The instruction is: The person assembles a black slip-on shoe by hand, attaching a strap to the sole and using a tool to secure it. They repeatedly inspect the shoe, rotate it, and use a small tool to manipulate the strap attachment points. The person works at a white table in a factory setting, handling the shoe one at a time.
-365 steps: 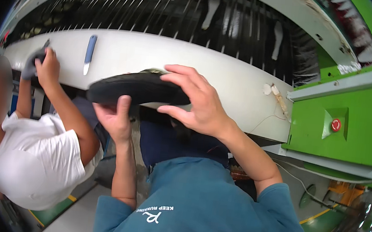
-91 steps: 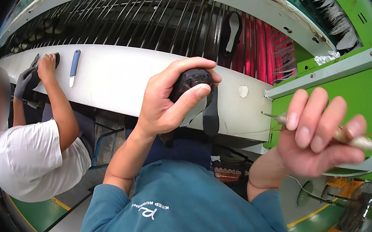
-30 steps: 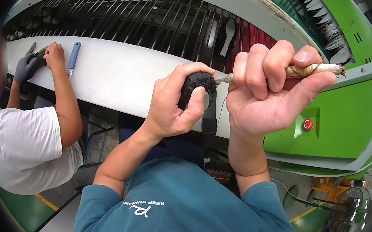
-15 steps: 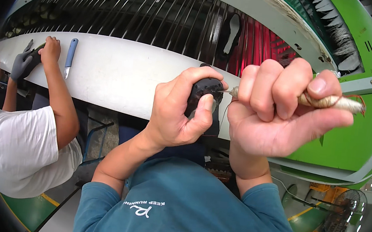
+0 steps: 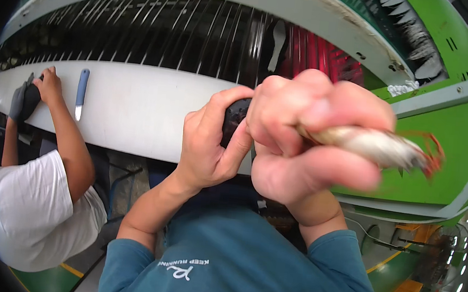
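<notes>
My left hand (image 5: 208,137) grips a black shoe part (image 5: 235,117) with a rounded end, fingers over its far side and thumb on the near side. Pressed up close on its right, my right hand (image 5: 298,135) is closed around an awl (image 5: 366,145). Its pale handle is wrapped in cord, with loose reddish threads at the end away from the shoe part. The awl's tip is hidden behind my right hand, so I cannot tell whether it is inside the shoe part. The right hand and handle are blurred by motion.
A blue-handled knife (image 5: 81,94) lies on the white table (image 5: 134,115). At left, a co-worker in a white shirt (image 5: 27,210) holds a dark item, one hand gloved. Beyond the table are metal rollers (image 5: 137,33) bearing a dark sole (image 5: 277,45). A green machine (image 5: 430,178) stands at right.
My right hand has moved left, up against the shoe part; the awl's thin shaft between them no longer shows. The whole view has also shifted a little.
</notes>
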The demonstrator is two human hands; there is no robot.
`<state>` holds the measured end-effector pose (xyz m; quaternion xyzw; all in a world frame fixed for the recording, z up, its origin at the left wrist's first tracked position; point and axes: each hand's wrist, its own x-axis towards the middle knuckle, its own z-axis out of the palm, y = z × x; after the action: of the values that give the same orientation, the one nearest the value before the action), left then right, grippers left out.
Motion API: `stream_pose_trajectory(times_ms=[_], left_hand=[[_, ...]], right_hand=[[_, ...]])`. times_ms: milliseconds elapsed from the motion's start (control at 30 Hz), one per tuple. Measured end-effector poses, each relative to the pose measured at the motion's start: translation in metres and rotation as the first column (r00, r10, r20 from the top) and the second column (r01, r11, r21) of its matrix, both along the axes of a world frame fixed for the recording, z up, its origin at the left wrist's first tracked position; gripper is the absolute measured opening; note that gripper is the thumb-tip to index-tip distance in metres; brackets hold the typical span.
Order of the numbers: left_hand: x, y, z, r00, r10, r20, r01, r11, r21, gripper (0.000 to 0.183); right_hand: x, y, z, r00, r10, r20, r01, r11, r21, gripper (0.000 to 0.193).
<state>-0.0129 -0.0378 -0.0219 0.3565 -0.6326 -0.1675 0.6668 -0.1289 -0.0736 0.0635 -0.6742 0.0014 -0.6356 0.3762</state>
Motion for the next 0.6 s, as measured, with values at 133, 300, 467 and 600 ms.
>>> stream_pose_trajectory(times_ms=[133, 300, 467, 600], left_hand=[[-0.001, 0.000, 0.007, 0.998, -0.056, -0.026, 0.058, 0.993, 0.105, 0.029], [-0.008, 0.005, 0.008, 0.998, -0.046, -0.037, 0.050, 0.993, 0.111, 0.027], [-0.015, 0.011, 0.008, 0.996, -0.038, -0.079, 0.043, 0.997, 0.057, 0.024], [-0.014, 0.014, 0.008, 0.999, -0.015, -0.050, 0.019, 0.996, 0.082, 0.024]], right_hand=[[0.002, -0.010, -0.002, 0.996, -0.033, 0.077, 0.027, 0.996, 0.080, 0.051], [-0.020, -0.015, 0.001, 0.946, 0.086, 0.312, -0.162, 0.960, 0.227, 0.049], [-0.025, -0.004, 0.005, 0.929, 0.165, 0.330, -0.230, 0.959, 0.168, 0.056], [-0.022, -0.001, 0.001, 0.925, 0.184, 0.331, -0.246, 0.957, 0.154, 0.057]])
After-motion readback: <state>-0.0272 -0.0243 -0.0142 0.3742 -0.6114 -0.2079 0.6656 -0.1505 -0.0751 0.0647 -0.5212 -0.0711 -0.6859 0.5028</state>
